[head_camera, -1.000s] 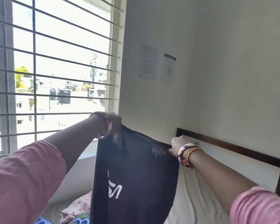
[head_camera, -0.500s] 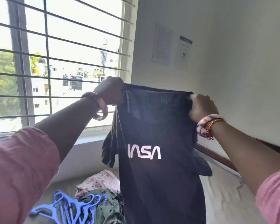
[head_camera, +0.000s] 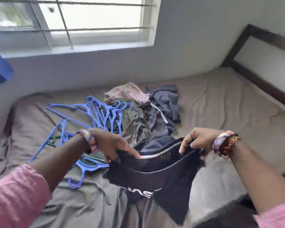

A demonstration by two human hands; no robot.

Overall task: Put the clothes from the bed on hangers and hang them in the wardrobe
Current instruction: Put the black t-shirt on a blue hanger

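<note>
The bed (head_camera: 220, 102) carries a heap of clothes (head_camera: 145, 112) near its middle, with blue hangers (head_camera: 95, 112) just left of the heap. In front of the heap, a black T-shirt (head_camera: 158, 176) hangs over the bed, its collar pinched by the left hand (head_camera: 110, 145) and right hand (head_camera: 199, 139).

Barred window (head_camera: 76, 22), dark headboard (head_camera: 260, 79)

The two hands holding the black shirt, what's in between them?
In the head view, the black shirt's open neckline stretches between the left hand and right hand, sagging above the bed.
</note>
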